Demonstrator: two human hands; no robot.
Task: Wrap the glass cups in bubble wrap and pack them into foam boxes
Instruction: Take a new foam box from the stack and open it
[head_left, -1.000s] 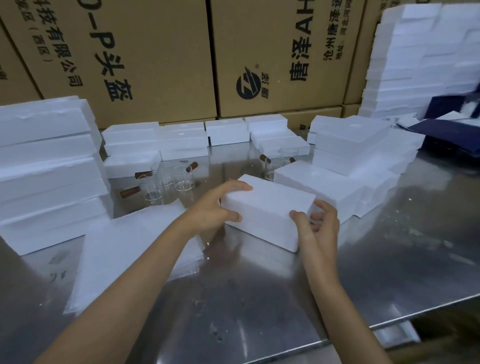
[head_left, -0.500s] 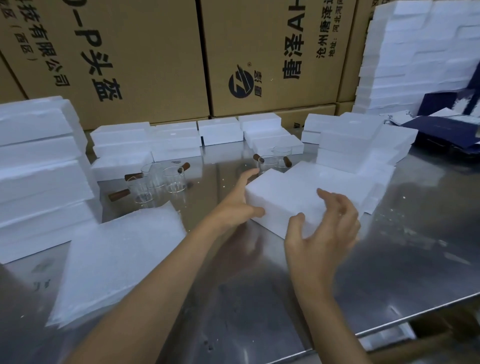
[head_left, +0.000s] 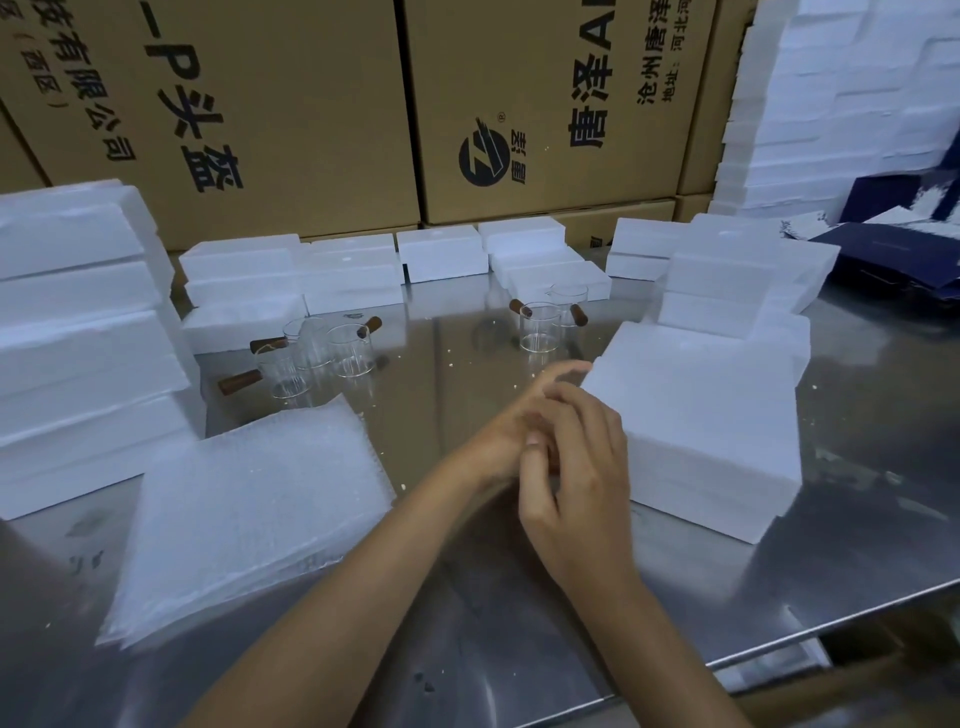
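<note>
With both hands' fingers loosely apart and nothing held, a glass cup (head_left: 539, 328) and bubble wrap (head_left: 249, 509) are to be fetched next.

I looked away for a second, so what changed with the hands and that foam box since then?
Both hands let go of the foam box, now set down at the right beside the foam stack. The left hand and right hand drew back and overlap, holding nothing. The glass cups and bubble wrap stayed put.
</note>
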